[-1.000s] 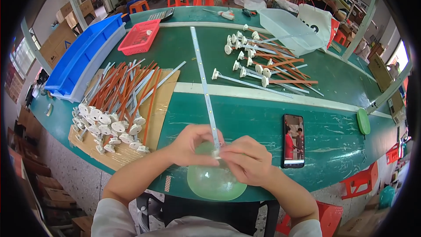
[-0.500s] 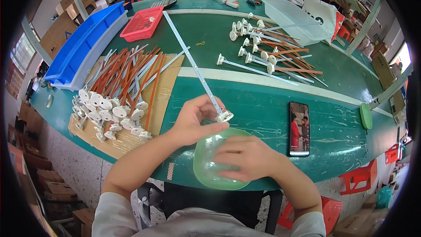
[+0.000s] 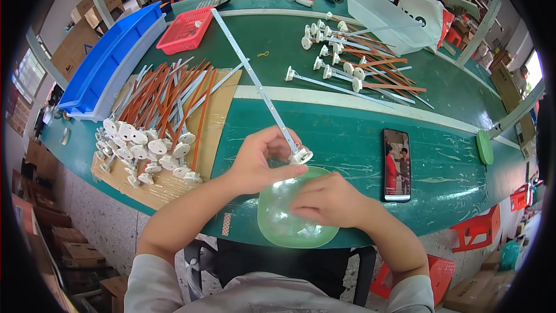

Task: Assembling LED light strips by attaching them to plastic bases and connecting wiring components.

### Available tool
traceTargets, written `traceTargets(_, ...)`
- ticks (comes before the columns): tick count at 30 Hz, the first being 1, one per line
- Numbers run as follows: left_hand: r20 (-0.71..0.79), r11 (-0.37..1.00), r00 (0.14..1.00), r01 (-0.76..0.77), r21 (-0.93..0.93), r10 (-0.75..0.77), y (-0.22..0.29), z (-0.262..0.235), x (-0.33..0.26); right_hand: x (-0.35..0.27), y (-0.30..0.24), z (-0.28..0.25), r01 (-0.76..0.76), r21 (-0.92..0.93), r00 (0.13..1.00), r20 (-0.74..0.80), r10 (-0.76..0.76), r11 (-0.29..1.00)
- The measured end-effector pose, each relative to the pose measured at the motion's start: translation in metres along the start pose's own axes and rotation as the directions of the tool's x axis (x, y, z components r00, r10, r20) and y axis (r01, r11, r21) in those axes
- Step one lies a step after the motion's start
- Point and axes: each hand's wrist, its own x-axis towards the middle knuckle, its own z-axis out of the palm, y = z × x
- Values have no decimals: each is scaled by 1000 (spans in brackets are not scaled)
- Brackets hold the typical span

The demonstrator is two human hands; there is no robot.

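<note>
The left hand [image 3: 263, 159] grips a light strip [image 3: 255, 79] near its white base [image 3: 302, 156], aslant above the table [image 3: 347, 139]. The right hand [image 3: 331, 200] bunches its fingers at the green bowl [image 3: 271, 227]; I can't tell whether they're pinching anything.

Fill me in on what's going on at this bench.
A person is working with both hands at a green table. The left hand holds a pale strip near its white round base, the strip slanting up and away. The right hand is down in a green bowl; whether it grasps anything can't be made out. More strips with white bases lie piled on cardboard to the left, another group lies farther back, and a phone rests to the right.
</note>
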Motion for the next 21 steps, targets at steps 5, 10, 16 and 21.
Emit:
traceTargets(5, -60, 989, 997, -63, -137, 55, -1, 4, 1, 4, -4, -1, -71, 84, 959, -267, 91, 994)
traceTargets(10, -67, 992, 997, -30, -122, 22, 3, 3, 3, 6, -6, -3, -203, 180, 882, -392, 260, 962)
traceTargets(16, -58, 988, 998, 10, -156, -19, 3, 3, 2, 3, -2, -3, -168, 444, 822, -430, 374, 880)
traceTargets(21, -59, 978, 998, 5, -208, -17, 3, 3, 1, 5, -6, -3, -122, 537, 759, -491, 427, 835)
